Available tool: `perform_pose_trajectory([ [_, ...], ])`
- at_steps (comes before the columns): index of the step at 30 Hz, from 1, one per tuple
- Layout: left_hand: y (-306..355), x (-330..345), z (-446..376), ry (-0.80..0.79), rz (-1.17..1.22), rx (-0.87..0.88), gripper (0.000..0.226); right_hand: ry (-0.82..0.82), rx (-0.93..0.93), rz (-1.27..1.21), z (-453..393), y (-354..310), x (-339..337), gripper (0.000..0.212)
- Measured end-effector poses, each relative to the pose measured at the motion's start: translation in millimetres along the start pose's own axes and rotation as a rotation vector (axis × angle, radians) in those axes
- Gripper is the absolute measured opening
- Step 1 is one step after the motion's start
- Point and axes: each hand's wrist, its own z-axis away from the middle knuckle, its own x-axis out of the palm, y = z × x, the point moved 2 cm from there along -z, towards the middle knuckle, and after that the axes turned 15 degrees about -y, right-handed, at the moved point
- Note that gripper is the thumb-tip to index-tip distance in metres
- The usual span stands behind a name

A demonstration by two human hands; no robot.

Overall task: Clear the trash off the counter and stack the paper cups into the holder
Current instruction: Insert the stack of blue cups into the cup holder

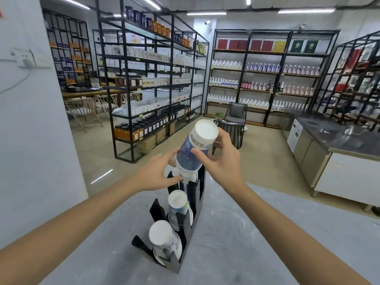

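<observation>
Tilting the cup stack (194,150) mouth-down to match the slanted holder (194,206), the right hand (223,159) pinches its side while the left hand (158,173), fingers spread, steadies the rim entering the far slot.

— Inspector: Your left hand (159,174)?
— Operator's record: Your left arm reaches forward, forefinger and thumb extended.
— Inspector: Your right hand (223,159)?
— Operator's record: Your right arm is raised, wrist bent; that grip is curled, thumb forward, fingers wrapped behind.
</observation>
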Motion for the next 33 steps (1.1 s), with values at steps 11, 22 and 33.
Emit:
perform_pose_trajectory([
  [11,-38.1,19.6,-12.3,-0.084,0.018,0.049,0.084,0.010,0.090,0.066,-5.7,10.5,34.4,0.073],
  [22,-57.2,26.1,-25.9,-0.197,0.099,0.017,0.083,-0.116,0.223,0.224,5.9,42.9,66.2,0.072],
  [33,-42.9,25.3,-21.1,-0.066,0.424,0.204,0.043,-0.145,0.365,0.217,28.1,72.6,94.8,0.066],
])
